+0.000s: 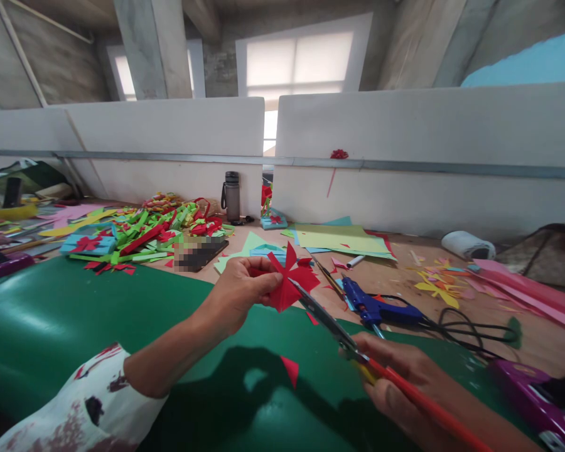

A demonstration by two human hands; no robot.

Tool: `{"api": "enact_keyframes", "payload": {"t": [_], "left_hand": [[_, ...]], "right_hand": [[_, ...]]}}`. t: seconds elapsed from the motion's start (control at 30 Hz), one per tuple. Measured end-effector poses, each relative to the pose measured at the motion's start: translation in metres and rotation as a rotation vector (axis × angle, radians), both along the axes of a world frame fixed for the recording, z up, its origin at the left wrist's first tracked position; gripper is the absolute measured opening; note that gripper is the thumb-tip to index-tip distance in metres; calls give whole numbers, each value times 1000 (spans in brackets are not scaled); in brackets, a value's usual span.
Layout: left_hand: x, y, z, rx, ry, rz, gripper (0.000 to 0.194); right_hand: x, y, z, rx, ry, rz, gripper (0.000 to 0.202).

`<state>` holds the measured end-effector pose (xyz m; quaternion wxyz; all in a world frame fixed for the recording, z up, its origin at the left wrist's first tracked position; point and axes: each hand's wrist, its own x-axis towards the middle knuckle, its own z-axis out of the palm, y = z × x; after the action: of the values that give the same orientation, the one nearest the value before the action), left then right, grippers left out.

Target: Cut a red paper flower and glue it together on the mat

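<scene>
Between the thumb and fingers of my left hand (245, 292) is a red paper flower (294, 276) with pointed petals, held up above the green surface. My right hand (400, 376) grips scissors (327, 323) with orange-red and yellow on the handles. Their blades look nearly together, and the tip reaches the flower's middle; whether it touches the paper I cannot tell. Below the two hands, a red paper scrap (290, 370) lies on the green cover (169, 314).
A blue glue gun (374, 304) with a black cord lies beyond my right hand. Purple tools (530, 402) sit at both sides. Green and red paper strips (141, 235) are heaped at the left, near a dark bottle (232, 198). Yellow-green sheets (339, 240) lie at the back.
</scene>
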<state>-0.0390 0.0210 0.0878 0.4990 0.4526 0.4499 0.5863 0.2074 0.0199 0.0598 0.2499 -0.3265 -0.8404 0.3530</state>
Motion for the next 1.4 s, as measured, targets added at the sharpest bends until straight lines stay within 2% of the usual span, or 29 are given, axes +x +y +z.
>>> {"api": "enact_keyframes", "payload": {"t": [0.23, 0.47, 0.63, 0.83, 1.0, 1.17, 1.4], "left_hand": [[0, 1, 0, 9, -21, -11, 15], [-1, 1, -2, 14, -22, -22, 15], [0, 1, 0, 9, -23, -15, 16], [1, 1, 1, 8, -18, -14, 15], [1, 1, 0, 14, -15, -26, 15], [0, 1, -1, 15, -6, -20, 15], [0, 1, -2, 17, -11, -13, 16]], "right_hand": [[-2, -3, 3, -15, -41, 7, 40], [-2, -3, 1, -99, -70, 19, 48], [0, -2, 0, -25, -29, -14, 43], [-1, 0, -3, -36, -11, 6, 38], [-1, -1, -6, -15, 5, -42, 35], [1, -2, -4, 11, -46, -49, 35], [-3, -7, 3, 132, -37, -94, 41]]}}
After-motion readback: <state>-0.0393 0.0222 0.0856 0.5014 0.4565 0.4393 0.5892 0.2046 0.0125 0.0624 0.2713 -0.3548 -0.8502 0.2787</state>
